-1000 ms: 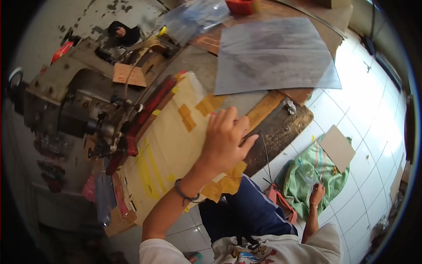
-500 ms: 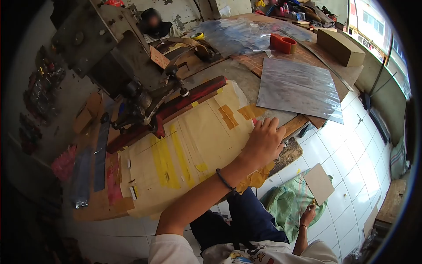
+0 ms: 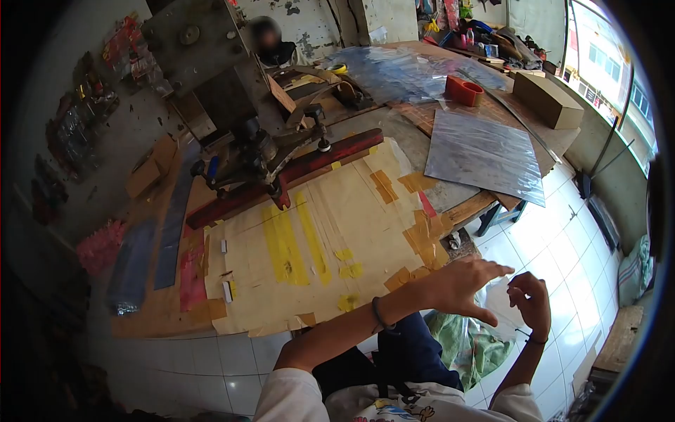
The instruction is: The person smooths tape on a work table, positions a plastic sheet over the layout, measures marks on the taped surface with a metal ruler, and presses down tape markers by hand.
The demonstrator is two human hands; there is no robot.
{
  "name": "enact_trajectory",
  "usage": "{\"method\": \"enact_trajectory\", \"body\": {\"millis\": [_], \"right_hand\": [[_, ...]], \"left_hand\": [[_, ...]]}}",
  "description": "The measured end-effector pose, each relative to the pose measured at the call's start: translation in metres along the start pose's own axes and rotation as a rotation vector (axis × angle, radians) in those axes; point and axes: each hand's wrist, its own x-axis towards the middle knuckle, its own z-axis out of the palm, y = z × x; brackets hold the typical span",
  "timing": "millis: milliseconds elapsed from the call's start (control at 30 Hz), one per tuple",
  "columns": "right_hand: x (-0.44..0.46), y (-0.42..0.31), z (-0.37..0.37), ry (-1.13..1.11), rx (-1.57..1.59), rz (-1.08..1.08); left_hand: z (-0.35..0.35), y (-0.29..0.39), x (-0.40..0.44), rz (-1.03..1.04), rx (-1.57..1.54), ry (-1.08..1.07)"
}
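Work seems midway, no finished piece discernible, the amount remaining unclear. Near right, the empty, spread left hand and the curled right hand, its grip unclear, hang apart beside the cream, tape-patched rectangular board on the wooden table.

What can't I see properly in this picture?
In the head view:
- What the right hand may hold: its own curl hides it.
- The machine: its top is cut off by the upper edge.
- The green sack: partly behind the trouser leg.
- The far pile: bits too small to name.
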Motion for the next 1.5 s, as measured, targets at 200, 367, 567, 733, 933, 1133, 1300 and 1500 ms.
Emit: {"method": "enact_trajectory", "body": {"millis": [200, 367, 567, 733, 933, 1133, 1300, 1500], "right_hand": [[0.048, -0.073, -0.004, 0.428, 0.086, -0.403], [0.101, -0.146, 0.048, 0.397, 0.394, -0.410], [0.164, -0.141, 0.147, -0.447, 0.243, -0.329], [0.177, -0.114, 0.179, -0.418, 0.111, -0.321], [0.173, -0.109, 0.179, -0.371, 0.102, -0.302], [0.173, -0.108, 0.183, -0.404, 0.009, -0.388], [0.170, -0.111, 0.182, -0.375, -0.014, -0.337], [0.180, -0.086, 0.166, -0.166, 0.028, -0.411]], "left_hand": [[-0.043, 0.065, -0.063, -0.431, -0.381, 0.040], [-0.106, 0.126, -0.132, -0.621, -0.196, 0.405], [-0.190, 0.100, -0.204, -0.982, 0.153, 0.782], [-0.199, 0.089, -0.227, -1.193, 0.200, 0.672], [-0.203, 0.093, -0.236, -1.335, 0.413, 0.587], [-0.159, 0.075, -0.216, -0.988, 0.875, 0.453], [-0.123, 0.042, -0.206, -0.805, 0.764, 0.032], [-0.114, 0.039, -0.225, -0.966, 0.832, 0.207]]}}
